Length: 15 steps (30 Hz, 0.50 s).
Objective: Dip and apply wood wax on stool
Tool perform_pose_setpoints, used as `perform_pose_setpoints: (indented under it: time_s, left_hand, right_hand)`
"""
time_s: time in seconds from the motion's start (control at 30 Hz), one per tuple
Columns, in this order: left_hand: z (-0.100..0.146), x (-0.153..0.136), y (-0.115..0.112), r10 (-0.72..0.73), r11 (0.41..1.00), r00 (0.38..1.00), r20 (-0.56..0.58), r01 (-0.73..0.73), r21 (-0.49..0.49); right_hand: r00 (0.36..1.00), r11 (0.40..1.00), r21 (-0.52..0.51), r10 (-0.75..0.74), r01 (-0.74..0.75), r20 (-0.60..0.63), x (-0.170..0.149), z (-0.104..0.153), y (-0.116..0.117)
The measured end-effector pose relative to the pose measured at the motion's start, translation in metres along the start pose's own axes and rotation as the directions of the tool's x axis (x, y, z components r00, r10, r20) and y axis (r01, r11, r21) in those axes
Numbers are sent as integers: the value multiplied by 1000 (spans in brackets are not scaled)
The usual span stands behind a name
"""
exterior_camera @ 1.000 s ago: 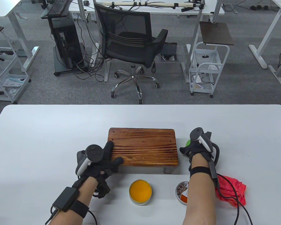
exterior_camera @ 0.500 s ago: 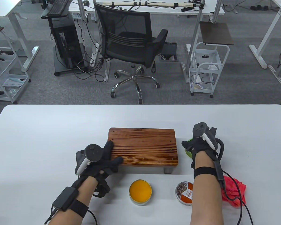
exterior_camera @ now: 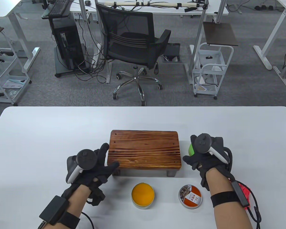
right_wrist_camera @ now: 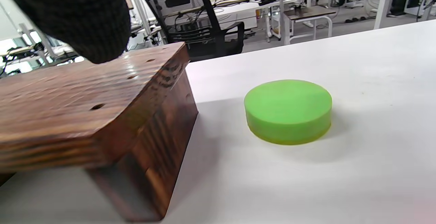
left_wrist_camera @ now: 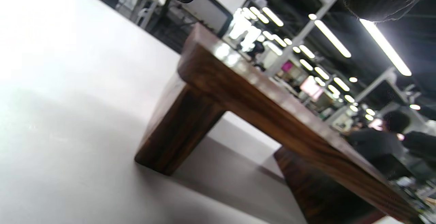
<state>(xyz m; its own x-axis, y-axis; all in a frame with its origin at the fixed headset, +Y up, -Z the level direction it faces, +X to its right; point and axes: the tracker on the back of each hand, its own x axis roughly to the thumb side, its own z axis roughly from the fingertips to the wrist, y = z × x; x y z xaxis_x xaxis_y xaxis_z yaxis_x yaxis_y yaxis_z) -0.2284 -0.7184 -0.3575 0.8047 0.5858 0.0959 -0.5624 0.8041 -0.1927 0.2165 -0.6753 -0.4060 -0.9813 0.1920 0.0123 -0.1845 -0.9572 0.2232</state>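
Observation:
The brown wooden stool [exterior_camera: 145, 149] stands mid-table; it also shows in the left wrist view [left_wrist_camera: 238, 91] and the right wrist view [right_wrist_camera: 85, 108]. My left hand [exterior_camera: 107, 156] is open with spread fingers beside the stool's left edge, holding nothing. A round green sponge [exterior_camera: 191, 150] lies on the table right of the stool, untouched in the right wrist view [right_wrist_camera: 287, 109]. My right hand [exterior_camera: 188, 146] is open and hovers over the sponge. The open tin of orange wax [exterior_camera: 143, 194] sits in front of the stool.
The tin's lid [exterior_camera: 190, 196] lies right of the wax tin. A red cloth [exterior_camera: 245, 189] lies at the right, mostly hidden under my right forearm. An office chair [exterior_camera: 133, 43] stands beyond the table's far edge.
My left hand slid off the stool's top to its left edge. My right hand drew back toward me, uncovering the lid.

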Motion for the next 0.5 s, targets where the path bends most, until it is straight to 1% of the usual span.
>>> perform_pose_setpoints:
  time_s: [0.13, 0.3, 0.4, 0.5]
  left_hand:
    - [26, 17, -1, -9, 1000, 996, 90, 8, 8]
    - [51, 33, -15, -21, 1000, 984, 175, 21, 0]
    - [58, 35, -26, -14, 1000, 981, 195, 18, -21]
    - [63, 33, -36, -6, 999, 978, 209, 14, -35]
  right_hand:
    - [1000, 998, 61, 12, -12, 11, 0, 21, 5]
    - [999, 988, 147, 43, -46, 25, 0, 37, 23]
    - [998, 982, 178, 51, -57, 36, 2, 42, 36]
    - [998, 970, 235, 65, -70, 28, 3, 43, 51]
